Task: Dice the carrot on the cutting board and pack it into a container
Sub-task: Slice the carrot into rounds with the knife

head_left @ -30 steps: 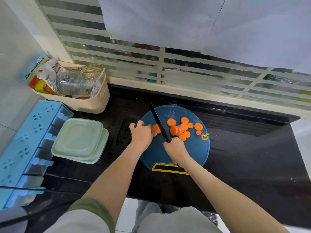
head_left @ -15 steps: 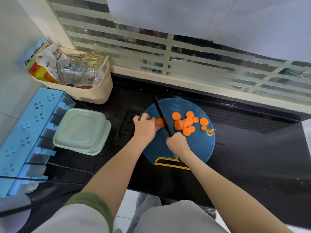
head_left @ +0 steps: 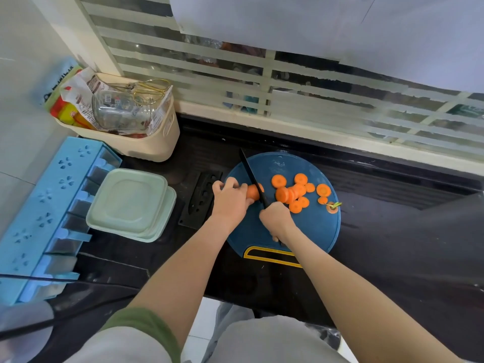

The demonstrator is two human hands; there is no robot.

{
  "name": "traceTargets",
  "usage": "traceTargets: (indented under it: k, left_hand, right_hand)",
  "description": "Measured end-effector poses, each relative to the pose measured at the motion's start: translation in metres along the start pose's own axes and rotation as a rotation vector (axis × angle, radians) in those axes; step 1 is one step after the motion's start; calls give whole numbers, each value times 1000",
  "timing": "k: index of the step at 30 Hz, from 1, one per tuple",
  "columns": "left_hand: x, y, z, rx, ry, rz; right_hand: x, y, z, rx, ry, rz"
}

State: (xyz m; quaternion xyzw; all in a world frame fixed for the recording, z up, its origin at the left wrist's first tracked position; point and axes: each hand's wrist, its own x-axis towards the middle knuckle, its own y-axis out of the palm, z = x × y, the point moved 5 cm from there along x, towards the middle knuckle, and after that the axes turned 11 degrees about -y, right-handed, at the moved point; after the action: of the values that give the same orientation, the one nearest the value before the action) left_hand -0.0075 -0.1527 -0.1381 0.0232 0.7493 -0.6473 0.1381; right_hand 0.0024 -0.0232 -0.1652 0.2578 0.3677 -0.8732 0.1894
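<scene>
A round blue cutting board (head_left: 309,231) lies on the black counter. My left hand (head_left: 230,199) grips the uncut stub of the carrot (head_left: 252,192) at the board's left edge. My right hand (head_left: 277,221) grips the handle of a black knife (head_left: 252,176), whose blade crosses the carrot stub right beside my left fingers. Several orange carrot slices (head_left: 290,193) lie scattered and stacked to the right of the blade. The cut-off carrot top (head_left: 332,206) with a green stem sits at the board's right edge. Pale green lidded containers (head_left: 131,204) are stacked to the left.
A black knife sheath (head_left: 200,200) lies between the containers and the board. A cream basket (head_left: 125,119) full of packets and a jar stands at the back left. A light blue rack (head_left: 47,210) lines the left wall. A window ledge runs behind the board.
The knife has stayed across the carrot stub with my hands close together. The view has shifted slightly, so the board now sits a little higher and further right.
</scene>
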Motion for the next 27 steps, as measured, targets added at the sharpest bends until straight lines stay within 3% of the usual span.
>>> traceTargets:
  k: [5, 12, 27]
  left_hand:
    - [3, -3, 1, 30, -27, 14]
    - [6, 1, 7, 52, -80, 74]
    - [-3, -5, -3, 81, -24, 58]
  right_hand:
    - [5, 3, 0, 7, 4, -38]
    - [-2, 3, -14, 312, 145, -25]
    - [-28, -45, -11, 520, 43, -82]
